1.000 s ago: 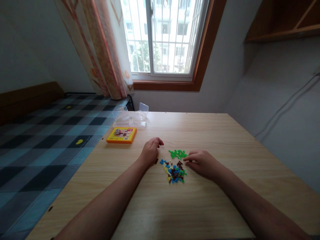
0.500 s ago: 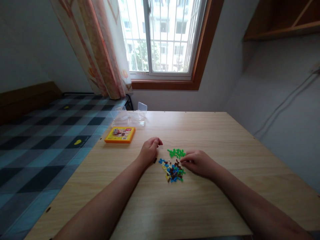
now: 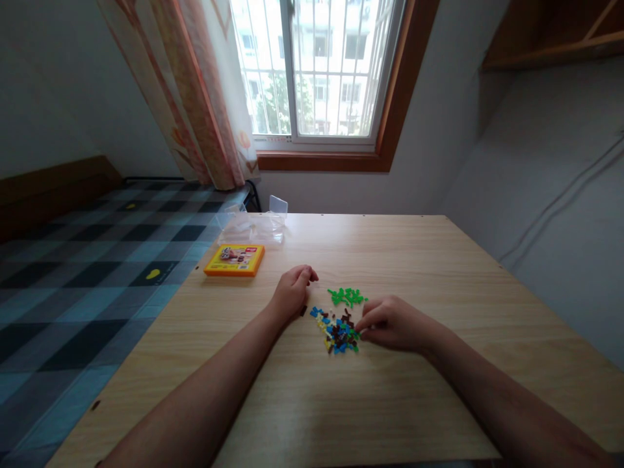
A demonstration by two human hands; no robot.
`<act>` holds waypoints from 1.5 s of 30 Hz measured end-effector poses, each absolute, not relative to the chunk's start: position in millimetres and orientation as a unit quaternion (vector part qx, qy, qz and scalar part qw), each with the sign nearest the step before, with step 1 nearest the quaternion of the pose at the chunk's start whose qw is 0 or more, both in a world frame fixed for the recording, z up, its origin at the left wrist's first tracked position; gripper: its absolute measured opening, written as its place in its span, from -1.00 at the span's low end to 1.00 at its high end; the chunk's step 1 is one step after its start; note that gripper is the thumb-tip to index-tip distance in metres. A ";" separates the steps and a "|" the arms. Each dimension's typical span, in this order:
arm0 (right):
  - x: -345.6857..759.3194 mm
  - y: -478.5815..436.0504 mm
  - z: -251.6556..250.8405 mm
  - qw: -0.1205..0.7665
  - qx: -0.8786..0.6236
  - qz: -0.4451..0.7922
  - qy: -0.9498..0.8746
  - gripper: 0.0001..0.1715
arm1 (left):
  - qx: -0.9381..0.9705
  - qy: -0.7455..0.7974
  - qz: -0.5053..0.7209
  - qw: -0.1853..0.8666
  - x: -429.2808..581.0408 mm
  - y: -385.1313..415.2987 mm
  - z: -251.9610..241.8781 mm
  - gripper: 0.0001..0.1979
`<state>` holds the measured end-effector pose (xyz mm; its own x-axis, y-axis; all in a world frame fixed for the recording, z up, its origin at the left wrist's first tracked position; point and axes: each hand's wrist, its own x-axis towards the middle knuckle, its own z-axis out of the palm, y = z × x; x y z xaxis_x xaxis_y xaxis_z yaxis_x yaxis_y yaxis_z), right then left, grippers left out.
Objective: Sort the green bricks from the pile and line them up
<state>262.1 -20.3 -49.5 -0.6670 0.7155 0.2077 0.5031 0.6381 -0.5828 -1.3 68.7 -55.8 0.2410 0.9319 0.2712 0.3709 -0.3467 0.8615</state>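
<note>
A small heap of mixed blue, brown, yellow and green plastic pieces point(image 3: 336, 331) lies on the wooden table point(image 3: 370, 403). Just behind it sits a separate cluster of green pieces point(image 3: 346, 297). My right hand point(image 3: 392, 323) rests at the heap's right edge, its fingers pinched together at the pieces; what they hold is too small to make out. My left hand point(image 3: 291, 292) lies on the table left of the heap, loosely curled with the fingers tucked in.
An orange flat box point(image 3: 234, 260) and a clear plastic case with its lid up point(image 3: 253, 226) sit at the table's far left. A bed with a checked cover point(image 3: 82, 273) runs along the table's left edge. Walls and a window stand behind.
My right hand has slid down from beside the green cluster to the right edge of the mixed heap and pinched. My left hand has stayed in place.
</note>
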 end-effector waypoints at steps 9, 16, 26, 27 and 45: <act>266.6 -19.2 -53.8 0.219 -0.352 0.248 -0.875 -0.84 | 0.714 0.461 0.409 0.332 -1.2 69.0 -55.6 -0.59; 275.1 -16.2 -48.1 0.227 -0.394 0.255 -0.854 -0.83 | 0.713 0.457 0.412 0.336 -1.5 68.4 -56.5 -0.60; 270.8 -19.1 -49.2 0.219 -0.365 0.286 -0.859 -0.80 | 0.716 0.460 0.408 0.330 -1.4 67.5 -56.1 -0.59; 270.1 -19.4 -49.2 0.217 -0.362 0.285 -0.861 -0.79 | 0.715 0.460 0.409 0.331 -1.3 67.5 -56.0 -0.60; 264.9 -20.3 -48.9 0.197 -0.363 0.247 -0.877 -0.76 | 0.717 0.461 0.401 0.336 -1.2 68.6 -54.7 -0.59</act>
